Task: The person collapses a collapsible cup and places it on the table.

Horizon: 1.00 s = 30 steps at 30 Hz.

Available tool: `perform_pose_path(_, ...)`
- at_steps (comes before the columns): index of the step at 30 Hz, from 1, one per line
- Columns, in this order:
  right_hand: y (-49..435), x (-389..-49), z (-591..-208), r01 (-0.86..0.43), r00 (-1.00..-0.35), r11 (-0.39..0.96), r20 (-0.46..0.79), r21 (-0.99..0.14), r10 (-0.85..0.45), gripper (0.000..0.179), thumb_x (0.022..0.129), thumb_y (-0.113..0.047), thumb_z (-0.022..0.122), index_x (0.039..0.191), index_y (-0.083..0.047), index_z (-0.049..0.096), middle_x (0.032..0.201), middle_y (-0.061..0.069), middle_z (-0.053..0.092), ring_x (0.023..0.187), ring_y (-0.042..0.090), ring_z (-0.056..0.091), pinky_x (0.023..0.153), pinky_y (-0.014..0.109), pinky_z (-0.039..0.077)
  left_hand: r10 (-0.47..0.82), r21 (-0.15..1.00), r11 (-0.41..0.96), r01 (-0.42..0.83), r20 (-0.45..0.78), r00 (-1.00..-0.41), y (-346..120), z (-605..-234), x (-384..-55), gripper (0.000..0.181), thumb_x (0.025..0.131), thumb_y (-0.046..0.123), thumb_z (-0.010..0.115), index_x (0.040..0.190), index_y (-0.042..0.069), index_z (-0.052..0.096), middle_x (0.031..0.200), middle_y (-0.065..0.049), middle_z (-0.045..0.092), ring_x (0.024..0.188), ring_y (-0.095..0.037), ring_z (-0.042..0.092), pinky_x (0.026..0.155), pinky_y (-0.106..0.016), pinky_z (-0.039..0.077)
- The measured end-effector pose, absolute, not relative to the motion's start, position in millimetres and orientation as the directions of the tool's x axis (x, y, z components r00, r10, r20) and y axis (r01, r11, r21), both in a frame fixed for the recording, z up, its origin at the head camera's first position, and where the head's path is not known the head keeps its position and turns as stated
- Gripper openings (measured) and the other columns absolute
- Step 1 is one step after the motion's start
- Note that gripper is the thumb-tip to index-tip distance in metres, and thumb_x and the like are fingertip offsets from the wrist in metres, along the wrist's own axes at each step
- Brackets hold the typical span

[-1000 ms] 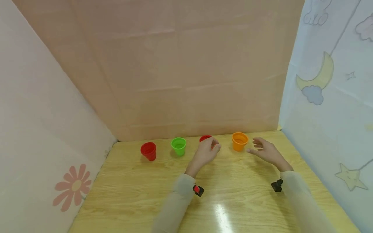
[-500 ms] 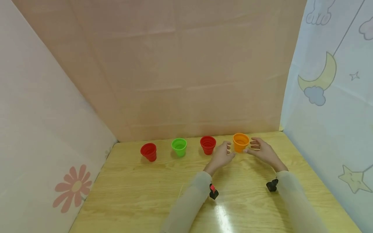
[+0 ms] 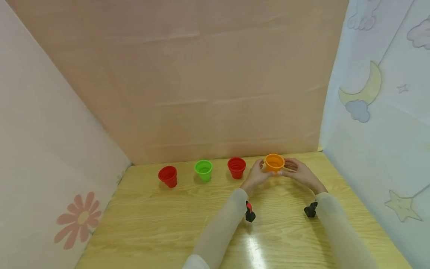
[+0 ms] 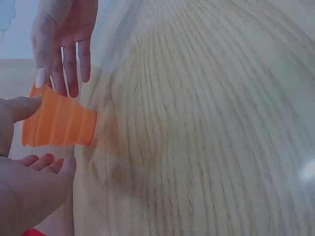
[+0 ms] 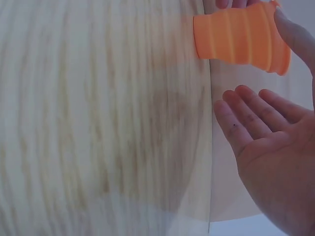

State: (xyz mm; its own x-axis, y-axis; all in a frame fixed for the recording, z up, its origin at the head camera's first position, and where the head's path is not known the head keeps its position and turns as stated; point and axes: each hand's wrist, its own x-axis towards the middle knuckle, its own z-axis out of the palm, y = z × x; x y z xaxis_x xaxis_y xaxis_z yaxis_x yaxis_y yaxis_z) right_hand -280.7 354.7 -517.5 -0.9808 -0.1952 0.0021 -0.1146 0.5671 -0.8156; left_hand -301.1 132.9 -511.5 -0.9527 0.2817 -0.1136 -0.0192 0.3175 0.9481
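Observation:
An orange ribbed cup (image 3: 274,162) stands upright near the table's back edge, between both hands. My left hand (image 3: 257,177) is at its left side; in the left wrist view the thumb (image 4: 27,107) touches the cup's upper wall while the other fingers (image 4: 49,163) lie just off it, loosely bent. On the right side is my right hand (image 3: 302,175). Its thumb (image 5: 295,37) meets the cup's rim in the right wrist view, and its long fingers (image 5: 251,115) are spread, with a gap to the cup wall.
To the left, in a row along the back, stand a red cup (image 3: 236,168), a green cup (image 3: 203,170) and another red cup (image 3: 168,176), which leans. A brown paper wall (image 3: 208,93) rises behind the wooden table (image 3: 151,224), with pale side walls left and right.
My left hand has moved right from in front of the nearer red cup to the orange cup. My right hand has come in slightly leftward, and both thumbs now reach the orange cup.

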Motion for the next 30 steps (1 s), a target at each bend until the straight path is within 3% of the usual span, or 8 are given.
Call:
perform_pose_path(9, 353.9, -289.4, -518.3, -0.11, -0.981, 0.535, 0.006, -0.837, -0.192, 0.081, 0.102, -0.043, 0.069, 0.163, -0.004, 0.032, 0.167, 0.026, 0.036, 0.151, 0.051, 0.039, 0.117, 0.068, 0.042, 0.309, 0.955, 0.293, 0.041, -0.054, -0.949, 136.3, -509.9, -307.3, 0.066, 0.096, 0.023, 0.079, 0.154, 0.02, 0.047, 0.159, -0.003, 0.053, 0.151, -0.025, 0.046, 0.126, -0.053, 0.04)
perform_pose_path(21, 351.6, -292.4, -526.9, -0.158, -0.973, 0.484, 0.052, -0.861, -0.225, 0.069, 0.104, -0.034, 0.068, 0.161, -0.006, 0.039, 0.162, 0.025, 0.045, 0.146, 0.05, 0.046, 0.114, 0.067, 0.046, 0.35, 0.967, 0.252, 0.047, -0.046, -0.936, 135.1, -520.0, -320.2, 0.065, 0.094, 0.019, 0.081, 0.152, 0.016, 0.052, 0.156, -0.004, 0.056, 0.147, -0.026, 0.052, 0.124, -0.041, 0.044)
perform_pose_path(30, 353.2, -289.7, -520.4, -0.131, -0.982, 0.499, 0.044, -0.857, -0.183, 0.066, 0.102, -0.036, 0.07, 0.157, -0.007, 0.046, 0.16, 0.024, 0.048, 0.139, 0.05, 0.055, 0.105, 0.049, 0.059, 0.374, 0.995, 0.097, 0.038, -0.001, -0.928, 133.1, -522.0, -318.0, 0.057, 0.094, 0.012, 0.08, 0.146, 0.018, 0.059, 0.15, -0.004, 0.061, 0.137, -0.029, 0.062, 0.109, -0.039, 0.058)
